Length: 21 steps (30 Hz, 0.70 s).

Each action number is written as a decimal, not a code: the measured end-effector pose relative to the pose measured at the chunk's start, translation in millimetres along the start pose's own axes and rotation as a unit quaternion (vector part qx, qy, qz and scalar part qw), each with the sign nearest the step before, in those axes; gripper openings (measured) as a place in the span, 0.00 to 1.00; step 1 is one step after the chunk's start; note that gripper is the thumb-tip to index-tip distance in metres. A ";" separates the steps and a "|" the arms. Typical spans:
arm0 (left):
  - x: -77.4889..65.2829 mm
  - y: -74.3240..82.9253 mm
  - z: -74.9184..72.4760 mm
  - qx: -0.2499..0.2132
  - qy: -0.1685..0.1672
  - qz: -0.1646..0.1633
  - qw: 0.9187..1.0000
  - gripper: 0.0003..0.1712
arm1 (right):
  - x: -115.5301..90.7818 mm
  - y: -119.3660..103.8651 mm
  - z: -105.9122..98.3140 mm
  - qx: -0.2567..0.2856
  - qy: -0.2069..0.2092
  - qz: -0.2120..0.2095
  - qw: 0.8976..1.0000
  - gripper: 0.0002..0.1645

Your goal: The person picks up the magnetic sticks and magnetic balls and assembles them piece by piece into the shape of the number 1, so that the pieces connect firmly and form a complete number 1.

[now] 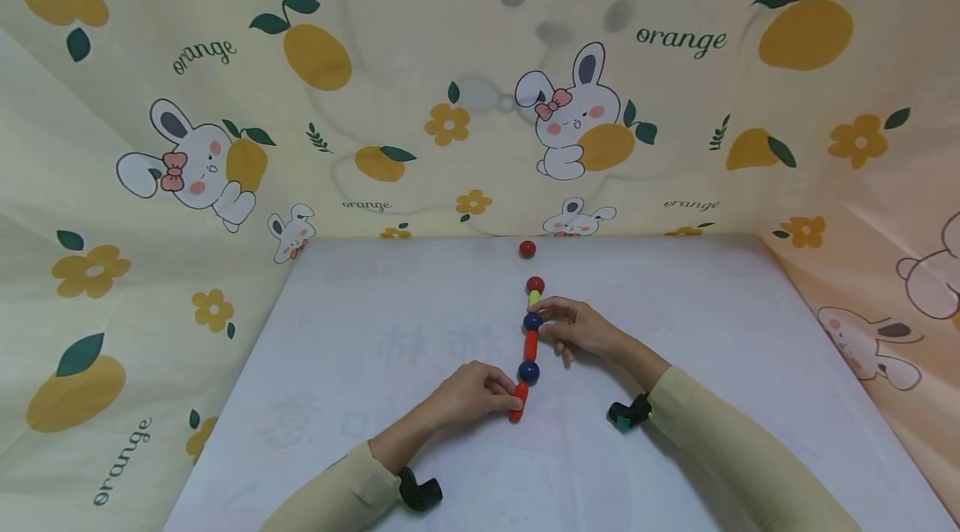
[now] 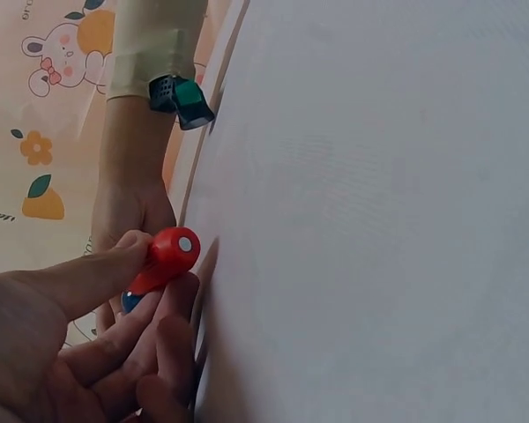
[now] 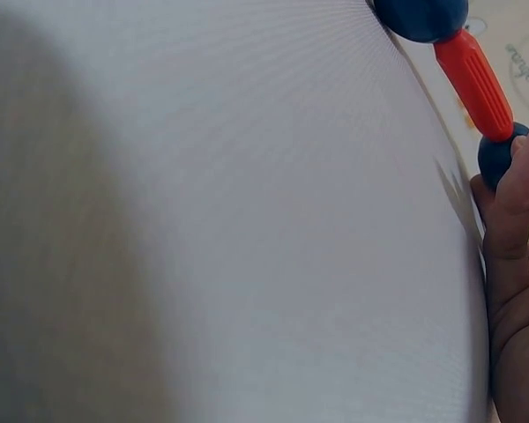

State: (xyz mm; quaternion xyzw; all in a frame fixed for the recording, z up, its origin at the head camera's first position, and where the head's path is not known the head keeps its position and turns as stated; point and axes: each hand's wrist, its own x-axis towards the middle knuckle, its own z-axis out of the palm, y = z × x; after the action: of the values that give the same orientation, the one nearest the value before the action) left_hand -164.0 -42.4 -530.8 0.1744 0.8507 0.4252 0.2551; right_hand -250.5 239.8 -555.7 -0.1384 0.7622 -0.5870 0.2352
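Observation:
A chain of toy rods and balls stretches over the white table. In the head view, my left hand (image 1: 472,394) pinches the red rod (image 1: 519,403) at the near end, thumb against fingers. That rod's pale round end faces the left wrist camera. The rod meets a blue ball (image 1: 528,372), followed by a second red rod (image 1: 531,345). My right hand (image 1: 585,328) holds the farther blue ball (image 1: 532,321) between thumb and fingers, also visible in the right wrist view (image 3: 495,163). Beyond it come a yellow-green rod (image 1: 534,298) and a red ball (image 1: 535,285).
Apart from the chain, another red ball (image 1: 527,248) lies near the back edge of the white table (image 1: 360,298). A patterned cloth (image 1: 420,40) with rabbits and oranges hangs behind and at the sides. Black wrist devices (image 1: 420,490) sit at both sleeves.

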 end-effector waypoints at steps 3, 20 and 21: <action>0.2 2.9 1.1 0.001 0.001 -0.005 1.000 0.12 | -0.5 -1.1 0.3 -0.003 0.000 -0.001 1.000 0.28; 3.2 9.9 3.8 0.003 0.002 -0.035 0.999 0.13 | 1.5 3.0 -1.9 -0.002 -0.008 -0.009 1.000 0.28; 3.4 10.0 4.0 0.005 0.002 -0.036 0.999 0.13 | 1.3 2.9 -1.9 0.000 -0.009 -0.010 1.000 0.28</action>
State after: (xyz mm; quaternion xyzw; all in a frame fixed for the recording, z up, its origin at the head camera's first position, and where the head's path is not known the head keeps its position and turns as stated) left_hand -163.7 -32.3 -525.6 0.1436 0.8591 0.4120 0.2675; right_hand -252.4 241.6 -558.4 -0.1518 0.7587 -0.5879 0.2361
